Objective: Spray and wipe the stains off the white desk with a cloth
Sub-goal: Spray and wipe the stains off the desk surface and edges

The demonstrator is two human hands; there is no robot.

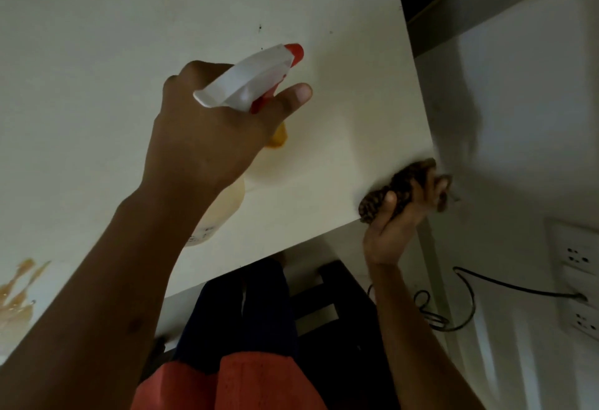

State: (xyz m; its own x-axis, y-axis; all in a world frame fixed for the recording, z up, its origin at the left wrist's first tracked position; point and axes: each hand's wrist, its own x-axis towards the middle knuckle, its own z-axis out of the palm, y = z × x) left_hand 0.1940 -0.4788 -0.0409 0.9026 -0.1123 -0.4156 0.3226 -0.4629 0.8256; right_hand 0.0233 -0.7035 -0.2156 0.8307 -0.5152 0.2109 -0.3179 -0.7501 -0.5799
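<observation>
White plastic spray bottle with red nozzle [249, 85] sits gripped in our left hand [207, 137]; our right hand [393, 225] clutches a crumpled brown patterned cloth [398, 187] at the smooth white desk [97, 85] corner.

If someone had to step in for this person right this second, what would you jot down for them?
Left hand: gripping the spray bottle by its neck, red nozzle aimed across the white desk, index finger stretched out past the red trigger rather than on it.
Right hand: bunched around a brown cloth at the desk's right front corner.
Done: can't tell whether any spray has landed; no wet patch shows clearly.
Left: the brown smear near the front left edge is untouched, and small dark specks dot the far side. Spray these, then wipe them with the cloth.
</observation>
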